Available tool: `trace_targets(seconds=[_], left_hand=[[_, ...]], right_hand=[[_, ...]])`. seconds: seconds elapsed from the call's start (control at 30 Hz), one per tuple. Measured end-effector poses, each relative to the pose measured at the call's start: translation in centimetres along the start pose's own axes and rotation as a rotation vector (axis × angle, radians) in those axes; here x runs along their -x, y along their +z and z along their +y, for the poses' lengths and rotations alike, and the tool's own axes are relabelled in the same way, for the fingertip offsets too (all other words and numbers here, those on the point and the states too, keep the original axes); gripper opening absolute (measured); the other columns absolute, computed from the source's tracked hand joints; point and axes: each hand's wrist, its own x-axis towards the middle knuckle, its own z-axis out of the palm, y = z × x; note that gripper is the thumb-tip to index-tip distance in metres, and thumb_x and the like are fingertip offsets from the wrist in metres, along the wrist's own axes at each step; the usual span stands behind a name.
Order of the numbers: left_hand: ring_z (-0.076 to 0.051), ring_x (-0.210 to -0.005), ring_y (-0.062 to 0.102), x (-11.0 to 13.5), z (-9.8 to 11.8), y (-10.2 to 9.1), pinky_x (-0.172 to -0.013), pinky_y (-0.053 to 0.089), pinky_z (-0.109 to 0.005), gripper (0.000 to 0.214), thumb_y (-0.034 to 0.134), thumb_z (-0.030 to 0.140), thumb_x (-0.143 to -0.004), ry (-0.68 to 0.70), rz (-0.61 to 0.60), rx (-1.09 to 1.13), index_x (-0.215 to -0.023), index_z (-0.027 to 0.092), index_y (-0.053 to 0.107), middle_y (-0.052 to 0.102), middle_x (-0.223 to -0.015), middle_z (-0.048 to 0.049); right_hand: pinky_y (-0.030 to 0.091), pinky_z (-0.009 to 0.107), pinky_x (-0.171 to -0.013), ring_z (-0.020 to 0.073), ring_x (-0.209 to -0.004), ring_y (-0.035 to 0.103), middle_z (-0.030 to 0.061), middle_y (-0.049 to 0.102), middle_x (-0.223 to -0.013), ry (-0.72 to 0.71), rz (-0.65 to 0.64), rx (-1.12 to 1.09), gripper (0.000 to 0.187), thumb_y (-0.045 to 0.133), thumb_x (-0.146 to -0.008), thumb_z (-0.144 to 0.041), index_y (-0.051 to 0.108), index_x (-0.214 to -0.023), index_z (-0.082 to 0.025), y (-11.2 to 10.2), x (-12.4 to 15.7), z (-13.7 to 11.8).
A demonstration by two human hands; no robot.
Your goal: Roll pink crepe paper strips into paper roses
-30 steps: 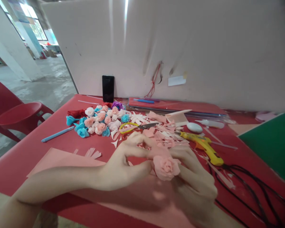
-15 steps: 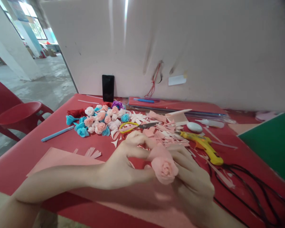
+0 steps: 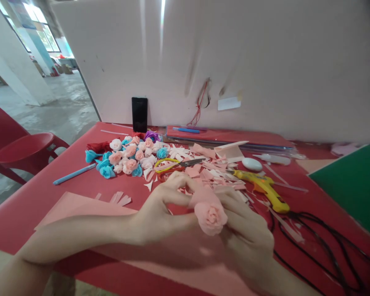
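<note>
A pink paper rose is held up between my two hands, its bloom turned toward me. My left hand grips it from the left, thumb and fingers closed on the petal paper. From the right, my right hand pinches the same rose; some of its fingertips are hidden behind the flower. Under both hands lies a large pink paper sheet. Just beyond them are scissors with yellow and red handles, resting among pink paper scraps.
Finished paper flowers in several colours are heaped at the back left. A yellow glue gun with a black cord lies to the right. A phone leans on the white panel. A blue pen lies left.
The rose has shifted slightly left and up, and its bloom is turned a little. My right hand has moved slightly left with it; both hands keep their hold.
</note>
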Motion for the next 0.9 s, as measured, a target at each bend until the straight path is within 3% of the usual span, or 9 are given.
trace_targets(seconds=[0.27,0.37,0.43,0.5,0.57,0.77,0.9], left_hand=[[-0.012,-0.078,0.049,0.0,-0.1,-0.2,-0.075,0.039,-0.028,0.018,0.066,0.007,-0.072,0.049,-0.041,0.03,-0.057,0.013,0.062,0.055,-0.076,-0.0006],[-0.013,-0.078,0.049,0.0,-0.1,-0.2,-0.074,0.039,-0.028,0.017,0.066,0.008,-0.073,0.047,-0.036,0.047,-0.057,0.014,0.062,0.055,-0.077,-0.0013],[-0.013,-0.079,0.049,0.0,-0.1,-0.2,-0.074,0.04,-0.028,0.016,0.066,0.008,-0.073,0.025,-0.035,0.072,-0.058,0.014,0.063,0.055,-0.077,-0.0014],[-0.012,-0.078,0.049,0.0,-0.1,-0.1,-0.075,0.04,-0.028,0.015,0.066,0.008,-0.073,0.01,-0.034,0.099,-0.059,0.015,0.065,0.054,-0.077,-0.001],[-0.012,-0.078,0.049,0.0,-0.1,0.0,-0.076,0.04,-0.029,0.015,0.065,0.008,-0.073,0.013,-0.029,0.115,-0.06,0.016,0.066,0.054,-0.076,-0.0005],[-0.016,-0.078,0.049,0.1,-0.3,0.2,-0.076,0.041,-0.033,0.019,0.066,0.033,-0.076,-0.031,0.006,0.164,-0.064,0.019,0.071,0.057,-0.076,-0.0037],[-0.015,-0.076,0.049,0.1,-0.1,0.1,-0.073,0.041,-0.032,0.013,0.067,0.028,-0.076,-0.099,-0.022,0.153,-0.068,0.02,0.073,0.055,-0.074,-0.0035]], right_hand=[[0.045,0.028,-0.054,0.0152,-0.063,0.052,-0.0001,0.058,-0.063,0.026,0.015,-0.073,0.02,0.05,-0.084,-0.008,0.058,-0.073,-0.023,0.0,-0.2,-0.4],[0.044,0.028,-0.052,0.0154,-0.06,0.053,-0.0015,0.056,-0.059,0.111,0.039,-0.074,0.017,0.054,-0.084,-0.013,0.062,-0.075,-0.025,0.2,0.2,-0.4],[0.047,0.027,-0.052,0.0156,-0.061,0.057,-0.0017,0.06,-0.064,0.213,0.082,-0.094,0.014,0.059,-0.082,-0.017,0.065,-0.087,-0.028,0.4,0.6,-0.4],[0.051,0.026,-0.055,0.0158,-0.067,0.062,0.0005,0.066,-0.085,0.289,0.16,-0.141,0.035,0.059,-0.081,-0.018,0.059,-0.113,-0.033,0.5,1.1,-0.3],[0.052,0.026,-0.058,0.016,-0.071,0.063,0.0,0.066,-0.09,0.307,0.15,-0.15,0.049,0.059,-0.082,-0.016,0.05,-0.125,-0.038,0.6,1.4,-0.1],[0.049,0.025,-0.058,0.0153,-0.069,0.058,-0.0014,0.066,-0.079,0.208,0.098,-0.105,0.04,0.057,-0.082,-0.013,0.06,-0.115,-0.035,0.1,0.9,-0.4],[0.047,0.025,-0.054,0.0149,-0.064,0.055,-0.0013,0.065,-0.072,0.198,0.11,-0.049,0.028,0.06,-0.08,-0.013,0.065,-0.103,-0.03,-0.1,0.5,-0.8]])
